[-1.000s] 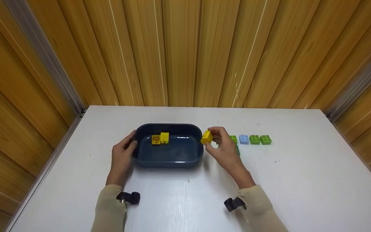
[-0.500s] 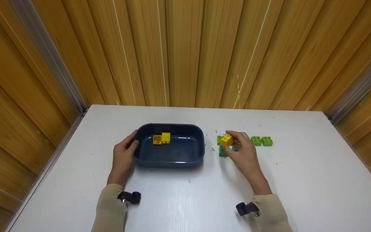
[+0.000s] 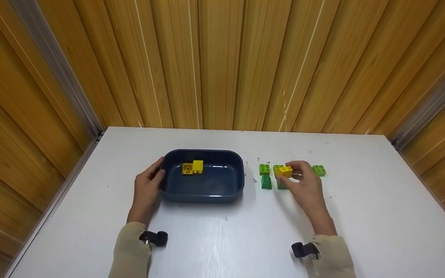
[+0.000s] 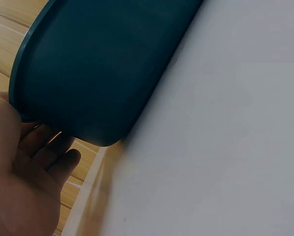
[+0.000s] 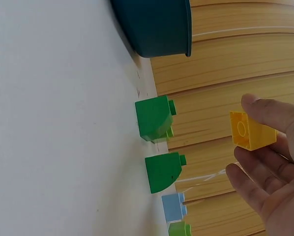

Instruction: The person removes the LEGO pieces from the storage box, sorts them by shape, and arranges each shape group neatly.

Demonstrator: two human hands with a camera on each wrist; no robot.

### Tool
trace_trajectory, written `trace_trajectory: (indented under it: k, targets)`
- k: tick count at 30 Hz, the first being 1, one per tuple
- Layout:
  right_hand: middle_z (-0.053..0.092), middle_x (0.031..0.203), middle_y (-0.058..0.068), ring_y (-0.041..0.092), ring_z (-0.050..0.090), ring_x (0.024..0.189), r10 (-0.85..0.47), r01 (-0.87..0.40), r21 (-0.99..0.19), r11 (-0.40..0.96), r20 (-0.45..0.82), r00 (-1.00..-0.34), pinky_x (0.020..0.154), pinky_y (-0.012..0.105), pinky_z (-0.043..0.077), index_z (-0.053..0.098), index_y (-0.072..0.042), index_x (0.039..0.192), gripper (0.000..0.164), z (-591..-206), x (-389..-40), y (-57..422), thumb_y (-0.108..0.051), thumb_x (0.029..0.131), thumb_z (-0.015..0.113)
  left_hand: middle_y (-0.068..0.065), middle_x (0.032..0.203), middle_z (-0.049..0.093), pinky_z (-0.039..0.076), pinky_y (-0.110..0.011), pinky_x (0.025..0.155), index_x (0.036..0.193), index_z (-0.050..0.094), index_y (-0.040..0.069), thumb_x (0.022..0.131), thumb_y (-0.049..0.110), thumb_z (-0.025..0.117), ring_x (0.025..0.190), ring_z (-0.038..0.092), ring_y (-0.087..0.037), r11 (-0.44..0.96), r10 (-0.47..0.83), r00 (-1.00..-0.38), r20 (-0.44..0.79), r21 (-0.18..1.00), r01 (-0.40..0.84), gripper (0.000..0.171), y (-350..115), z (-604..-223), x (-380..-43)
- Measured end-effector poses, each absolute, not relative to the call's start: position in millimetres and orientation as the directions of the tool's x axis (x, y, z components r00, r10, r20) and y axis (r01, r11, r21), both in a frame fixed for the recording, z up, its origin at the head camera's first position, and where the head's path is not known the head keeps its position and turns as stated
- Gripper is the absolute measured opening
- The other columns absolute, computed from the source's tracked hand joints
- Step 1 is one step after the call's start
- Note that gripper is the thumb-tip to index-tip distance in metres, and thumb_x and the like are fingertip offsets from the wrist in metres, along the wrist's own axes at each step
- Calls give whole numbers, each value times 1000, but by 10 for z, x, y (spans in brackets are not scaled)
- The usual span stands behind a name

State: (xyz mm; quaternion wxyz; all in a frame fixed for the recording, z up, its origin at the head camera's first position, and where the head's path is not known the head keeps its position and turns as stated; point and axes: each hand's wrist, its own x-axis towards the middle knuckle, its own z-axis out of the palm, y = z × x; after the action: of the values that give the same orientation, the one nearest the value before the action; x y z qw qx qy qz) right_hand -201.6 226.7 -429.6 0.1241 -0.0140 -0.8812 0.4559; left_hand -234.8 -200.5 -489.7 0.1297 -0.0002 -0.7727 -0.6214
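Thumb and fingers of my right hand (image 3: 307,187) pinch a yellow toy brick (image 3: 284,171) above the row of bricks; its hollow underside faces the camera in the right wrist view. Beneath it a light green brick (image 3: 277,168) and a dark green brick (image 3: 282,185) are partly covered. My left hand (image 3: 147,189) holds the left end of a dark blue tub (image 3: 203,197), thumb at the rim and fingers along the outer wall. Inside the tub lie two yellow bricks, one hollow side up (image 3: 187,168) and one on its side (image 3: 198,166).
A light green brick (image 3: 264,169) and a curved dark green brick (image 3: 266,182) stand just right of the tub. Another light green brick (image 3: 318,170) is right of my hand, and a light blue brick (image 5: 173,207) shows in the right wrist view. Wood-patterned panels (image 3: 222,65) rise behind the white table (image 3: 207,243).
My right hand has carried the yellow brick rightward from the tub's right rim to over the green bricks. My left hand stays at the tub, and the bricks inside have not moved.
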Motion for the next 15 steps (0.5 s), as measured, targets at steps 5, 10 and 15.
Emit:
trace_trajectory:
  k: [5,10,15]
  targets:
    - [61,133,13,33,60,124,161,-40,-810,585,164,-973,111,46,51,59,-4,132,50,-4344,-2007,2356,-15,92,87,-10,157,54,34,-40,124,154,56,8,110,10,57,150,44,-26,236,-154,-971,183,961,144,45,-2000,-4906,-2328]
    - [62,131,14,32,60,122,164,-48,-800,598,181,-970,109,45,53,60,-3,130,48,-4426,-2026,2461,-17,92,86,-10,157,54,35,-39,124,155,55,7,110,10,57,150,44,-25,246,-151,-971,184,959,143,45,-2006,-4918,-2321]
    - [61,132,13,30,60,121,174,-51,-802,595,191,-966,108,41,53,64,-3,133,46,-4485,-2064,2570,-17,94,85,-9,157,54,34,-38,124,155,56,8,110,11,57,150,44,-25,261,-153,-970,189,954,145,45,-2014,-4905,-2335]
